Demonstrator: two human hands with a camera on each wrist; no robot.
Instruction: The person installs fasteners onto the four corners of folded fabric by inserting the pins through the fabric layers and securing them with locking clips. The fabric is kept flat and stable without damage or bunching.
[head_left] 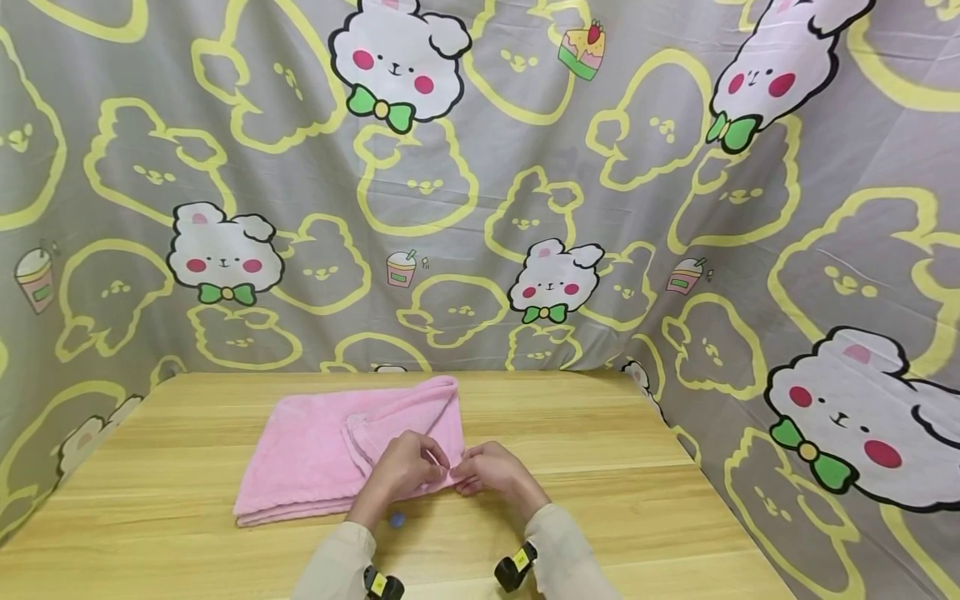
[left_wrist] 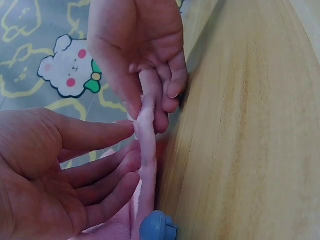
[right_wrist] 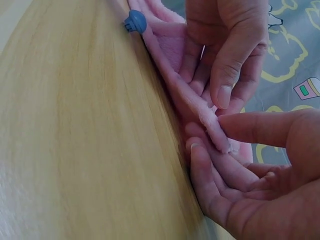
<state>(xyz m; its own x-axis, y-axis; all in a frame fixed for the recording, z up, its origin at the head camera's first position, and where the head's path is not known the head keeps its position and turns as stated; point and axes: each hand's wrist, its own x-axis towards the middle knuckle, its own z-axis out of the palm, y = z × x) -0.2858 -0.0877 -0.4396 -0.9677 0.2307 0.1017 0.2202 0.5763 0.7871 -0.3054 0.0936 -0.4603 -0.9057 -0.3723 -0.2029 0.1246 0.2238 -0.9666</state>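
Observation:
A folded pink plush towel (head_left: 307, 450) lies on the table, its right part turned over in a slanting fold. My left hand (head_left: 408, 462) is at the towel's front right edge, thumb and fingers closing on the edge. Beside it my right hand (head_left: 491, 469) pinches the same corner, thumb above and fingers beneath, as the right wrist view shows of the right hand (right_wrist: 265, 175). The two hands' fingertips nearly meet. A small blue mushroom-shaped piece with short prongs (left_wrist: 159, 226) sits by the towel's front edge, near the left wrist.
The light wood table (head_left: 600, 500) spreads out around the towel. Grey curtain (head_left: 450, 208) with rabbit and yellow outline prints hangs behind the table and along both sides. Black devices with yellow labels (head_left: 517, 567) are strapped at both sleeve cuffs.

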